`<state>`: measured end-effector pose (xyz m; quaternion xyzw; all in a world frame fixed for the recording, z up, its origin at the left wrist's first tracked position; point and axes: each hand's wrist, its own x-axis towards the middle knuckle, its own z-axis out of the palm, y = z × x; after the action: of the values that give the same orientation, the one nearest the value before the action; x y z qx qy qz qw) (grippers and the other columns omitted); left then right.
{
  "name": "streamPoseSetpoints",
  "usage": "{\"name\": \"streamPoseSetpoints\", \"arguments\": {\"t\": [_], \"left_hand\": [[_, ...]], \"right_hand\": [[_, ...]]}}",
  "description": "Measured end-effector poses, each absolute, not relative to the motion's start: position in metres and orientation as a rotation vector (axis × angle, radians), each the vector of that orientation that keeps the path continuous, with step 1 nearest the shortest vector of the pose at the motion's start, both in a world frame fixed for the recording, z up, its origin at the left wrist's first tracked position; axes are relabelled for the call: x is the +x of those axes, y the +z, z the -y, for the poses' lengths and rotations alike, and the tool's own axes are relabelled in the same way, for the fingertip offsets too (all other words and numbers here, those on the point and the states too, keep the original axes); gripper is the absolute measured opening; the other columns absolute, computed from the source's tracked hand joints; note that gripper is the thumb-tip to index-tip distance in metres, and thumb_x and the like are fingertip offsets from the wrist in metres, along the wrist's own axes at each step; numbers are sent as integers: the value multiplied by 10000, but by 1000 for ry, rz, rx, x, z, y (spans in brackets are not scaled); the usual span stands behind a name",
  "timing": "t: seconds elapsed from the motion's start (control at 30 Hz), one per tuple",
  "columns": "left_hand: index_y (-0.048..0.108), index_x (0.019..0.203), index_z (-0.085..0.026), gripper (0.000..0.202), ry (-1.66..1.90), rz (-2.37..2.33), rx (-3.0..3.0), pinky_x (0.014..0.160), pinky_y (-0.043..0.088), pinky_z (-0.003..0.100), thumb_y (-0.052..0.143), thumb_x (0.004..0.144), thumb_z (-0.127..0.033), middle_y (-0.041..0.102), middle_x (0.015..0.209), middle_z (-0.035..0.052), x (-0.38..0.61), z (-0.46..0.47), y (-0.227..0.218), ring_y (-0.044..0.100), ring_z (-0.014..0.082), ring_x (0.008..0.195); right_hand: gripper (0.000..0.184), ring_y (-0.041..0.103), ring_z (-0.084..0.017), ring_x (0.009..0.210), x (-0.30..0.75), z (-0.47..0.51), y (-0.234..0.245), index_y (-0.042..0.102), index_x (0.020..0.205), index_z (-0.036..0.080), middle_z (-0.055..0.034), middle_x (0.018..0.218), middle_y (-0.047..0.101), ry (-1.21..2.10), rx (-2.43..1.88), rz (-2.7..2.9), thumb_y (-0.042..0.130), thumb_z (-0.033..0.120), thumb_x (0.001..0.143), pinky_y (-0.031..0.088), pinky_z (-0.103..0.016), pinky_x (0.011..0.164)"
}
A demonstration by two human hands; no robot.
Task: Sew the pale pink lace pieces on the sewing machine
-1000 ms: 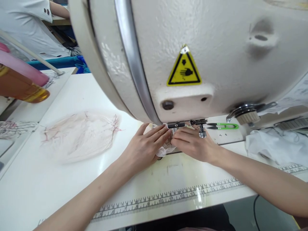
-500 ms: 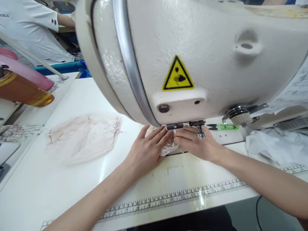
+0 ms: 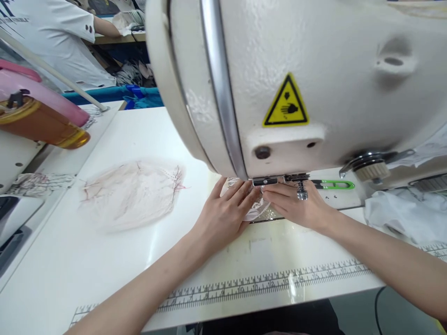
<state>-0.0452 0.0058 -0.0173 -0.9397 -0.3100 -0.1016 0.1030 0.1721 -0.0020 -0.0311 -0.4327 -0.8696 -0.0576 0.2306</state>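
Under the sewing machine head (image 3: pixel 279 56), a small piece of white lace fabric (image 3: pixel 257 207) lies on the machine bed by the needle area. My left hand (image 3: pixel 225 214) rests on it palm down, with the fingers stretched out and slightly apart. Close to its right, my right hand (image 3: pixel 300 204) has its fingers bent and pressed together at the fabric's right edge. Its fingertips are partly behind the presser parts (image 3: pixel 296 179), and the needle itself is hidden. Left of my hands, a sheer pale pink fabric piece (image 3: pixel 132 195) with loose threads lies flat on the table.
Green thread snips (image 3: pixel 335 184) lie behind my right hand, and white cloth (image 3: pixel 401 211) is bunched at the right. A printed ruler (image 3: pixel 244 291) runs along the front edge. An amber bottle (image 3: pixel 45 123) and pink bottle (image 3: pixel 63 102) stand left. Another person's sleeve (image 3: pixel 75 23) shows beyond.
The whole view has shifted, so the machine and table appear further right. More of the lace shows between my hands, which stay at the same place by the needle area.
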Motion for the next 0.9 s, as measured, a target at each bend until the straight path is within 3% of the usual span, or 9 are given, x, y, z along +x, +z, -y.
{"name": "streamPoseSetpoints", "arguments": {"t": [0.1, 0.23, 0.5, 0.9], "left_hand": [[542, 1293, -92, 419, -345, 790, -2772, 1063, 382, 518, 375, 910, -128, 565, 1332, 115, -47, -6, -16, 564, 265, 1208], [565, 1264, -61, 413, -382, 646, -2800, 1097, 385, 432, 350, 918, -129, 572, 1320, 107, -53, -10, -15, 559, 235, 1218], [566, 1267, -63, 462, -345, 607, -2898, 1117, 378, 444, 383, 846, -112, 553, 1339, 111, -66, -23, -11, 538, 242, 1243], [548, 1287, -57, 516, -306, 688, -2852, 1106, 404, 404, 426, 793, -136, 570, 1317, 133, -65, -23, -14, 523, 246, 1256]], "right_hand": [[198, 578, -128, 701, 172, 3, -33, 635, 888, 236, 23, 921, 687, -264, -1167, 2438, 447, 176, 903, 268, -306, 501], [233, 590, -124, 808, 172, 0, -34, 631, 950, 213, 15, 1029, 683, -358, -1017, 2488, 449, 77, 898, 356, -297, 576], [252, 582, -129, 924, 162, -1, -37, 635, 989, 205, 1, 946, 690, -252, -846, 2507, 454, 44, 921, 436, -297, 811], [232, 587, -101, 910, 153, 6, -32, 622, 1006, 161, 24, 960, 699, -397, -882, 2461, 484, 15, 888, 414, -291, 829]]}}
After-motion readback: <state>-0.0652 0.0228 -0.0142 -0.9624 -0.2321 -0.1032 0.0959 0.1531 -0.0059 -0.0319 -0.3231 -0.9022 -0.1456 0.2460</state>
